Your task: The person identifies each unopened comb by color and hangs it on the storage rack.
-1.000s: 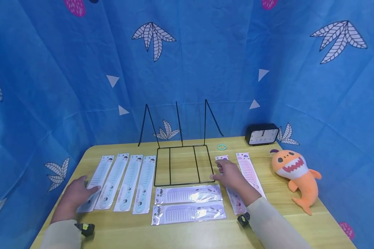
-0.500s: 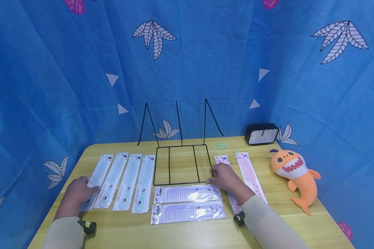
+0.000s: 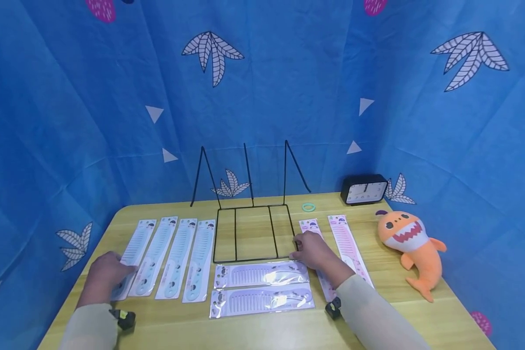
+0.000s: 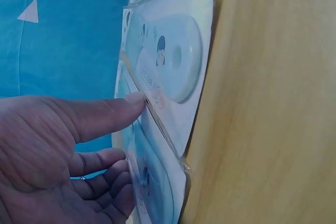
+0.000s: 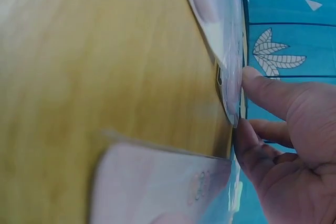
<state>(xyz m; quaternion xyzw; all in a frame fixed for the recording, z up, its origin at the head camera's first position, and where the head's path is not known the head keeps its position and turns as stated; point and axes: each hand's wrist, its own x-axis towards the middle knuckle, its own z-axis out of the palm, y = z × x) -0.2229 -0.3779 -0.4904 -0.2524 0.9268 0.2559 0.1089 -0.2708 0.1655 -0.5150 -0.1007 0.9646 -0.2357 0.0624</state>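
Note:
On the left of the table, my left hand (image 3: pixel 104 273) lies over the lower part of the leftmost packaged blue comb (image 3: pixel 133 248). In the left wrist view its thumb (image 4: pixel 113 116) reaches that package's edge beside the neighbouring packaged comb (image 4: pixel 178 59); the other fingers bend loosely above the card. My right hand (image 3: pixel 313 250) is at the front right corner of a black wire rack (image 3: pixel 255 259), partly covering a packaged pink comb (image 3: pixel 308 224). Its thumb and fingertips are close to the end of a packaged purple comb (image 5: pixel 231 77), with no clear grip visible.
Two packaged purple combs lie crosswise before the rack, the nearer comb (image 3: pixel 262 300) in front. Another pink comb (image 3: pixel 347 243) lies right. A green ring (image 3: pixel 308 207), black clock (image 3: pixel 364 189) and orange plush shark (image 3: pixel 413 248) sit farther right. Blue curtain surrounds the table.
My right hand has moved slightly left and down toward the rack's front corner, its fingers drawing closer together. My left hand has shifted only a little. The combs and rack stay in place.

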